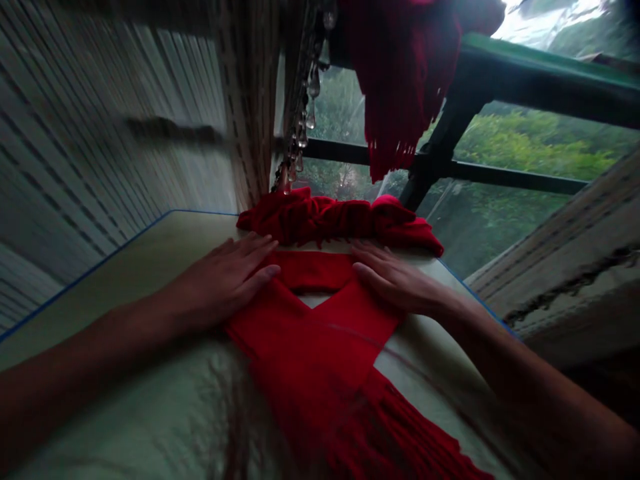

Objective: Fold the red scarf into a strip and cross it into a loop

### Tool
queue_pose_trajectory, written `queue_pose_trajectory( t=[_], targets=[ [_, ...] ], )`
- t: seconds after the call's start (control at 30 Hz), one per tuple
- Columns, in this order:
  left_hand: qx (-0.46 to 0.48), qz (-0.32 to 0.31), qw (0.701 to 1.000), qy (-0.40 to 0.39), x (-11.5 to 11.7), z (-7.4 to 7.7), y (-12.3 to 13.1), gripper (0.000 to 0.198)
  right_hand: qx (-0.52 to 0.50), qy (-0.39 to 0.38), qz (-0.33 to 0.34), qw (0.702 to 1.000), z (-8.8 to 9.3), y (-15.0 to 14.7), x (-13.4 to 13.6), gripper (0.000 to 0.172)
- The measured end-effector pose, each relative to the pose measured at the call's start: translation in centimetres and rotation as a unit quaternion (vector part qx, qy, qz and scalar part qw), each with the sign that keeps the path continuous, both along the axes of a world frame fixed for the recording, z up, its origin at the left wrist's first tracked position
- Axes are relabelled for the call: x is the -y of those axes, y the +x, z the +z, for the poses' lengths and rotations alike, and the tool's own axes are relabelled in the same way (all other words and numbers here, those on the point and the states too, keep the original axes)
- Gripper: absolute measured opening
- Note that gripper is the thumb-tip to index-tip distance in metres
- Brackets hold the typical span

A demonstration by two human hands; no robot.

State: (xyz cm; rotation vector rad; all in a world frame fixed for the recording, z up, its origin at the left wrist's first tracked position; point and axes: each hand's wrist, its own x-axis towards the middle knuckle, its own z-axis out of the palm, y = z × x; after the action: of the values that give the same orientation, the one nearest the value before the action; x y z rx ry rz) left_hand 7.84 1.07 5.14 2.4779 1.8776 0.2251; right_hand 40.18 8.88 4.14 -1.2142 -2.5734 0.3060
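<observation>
A red fringed scarf (pixel 320 347) lies flat on the pale table, its two ends crossed and a folded band across the top, with a small gap showing the tabletop. My left hand (pixel 235 277) rests flat on the scarf's upper left corner, fingers stretched out. On the upper right corner lies my right hand (pixel 393 277), also flat with its fingers extended. Just beyond both hands sits a bunched red cloth (pixel 330 220) at the table's far edge.
The pale table (pixel 150 253) has a blue edge. Striped string curtains (pixel 115 113) hang at the left, and another curtain (pixel 565 247) at the right. Another red fringed cloth (pixel 400 87) hangs before the dark-framed window, near a strand of clear beads (pixel 310 113).
</observation>
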Motion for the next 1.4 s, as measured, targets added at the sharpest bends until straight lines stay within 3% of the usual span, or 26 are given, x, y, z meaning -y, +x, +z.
queue_pose_trajectory(
  t=[0.07,0.2,0.33,0.43,0.6,0.7,0.83,1.2,1.3,1.4],
  targets=[
    [-0.008,-0.002,1.000,-0.023,0.1,-0.2,0.2,0.079,0.007,-0.008,-0.001,1.000,-0.5,-0.1,-0.1,0.077],
    [-0.008,0.012,1.000,0.020,0.1,-0.3,0.2,0.079,-0.032,0.016,-0.012,0.999,-0.8,0.1,-0.3,0.072],
    [-0.013,-0.006,1.000,0.014,0.2,0.2,0.1,0.080,-0.008,-0.007,-0.008,1.000,-0.7,0.3,-0.3,0.078],
    [-0.003,-0.009,0.998,0.068,0.1,0.4,0.1,0.081,-0.022,0.014,-0.017,1.000,-0.6,0.4,-0.4,0.080],
    [-0.024,0.002,1.000,-0.006,-0.2,0.1,-0.1,0.084,-0.002,-0.003,-0.012,1.000,-0.8,0.5,-0.8,0.076],
    [-0.021,0.007,1.000,0.021,-0.2,0.0,-0.2,0.084,-0.020,0.014,-0.021,0.999,-0.9,0.7,-1.0,0.080],
    [-0.026,0.014,0.999,-0.020,-0.2,0.1,0.0,0.082,-0.005,-0.001,-0.019,1.000,-1.1,0.8,-1.2,0.080],
    [-0.007,0.023,0.999,0.021,-0.4,-0.2,-0.2,0.083,-0.001,0.005,-0.043,0.999,-0.6,0.8,-0.9,0.084],
    [-0.005,0.010,1.000,-0.007,-0.5,-0.1,-0.1,0.082,-0.002,-0.002,-0.026,1.000,-0.7,0.8,-1.0,0.077],
    [0.012,0.003,0.999,0.032,-0.5,-0.1,-0.1,0.080,-0.012,0.003,-0.026,1.000,-0.8,0.8,-1.1,0.074]
  ],
)
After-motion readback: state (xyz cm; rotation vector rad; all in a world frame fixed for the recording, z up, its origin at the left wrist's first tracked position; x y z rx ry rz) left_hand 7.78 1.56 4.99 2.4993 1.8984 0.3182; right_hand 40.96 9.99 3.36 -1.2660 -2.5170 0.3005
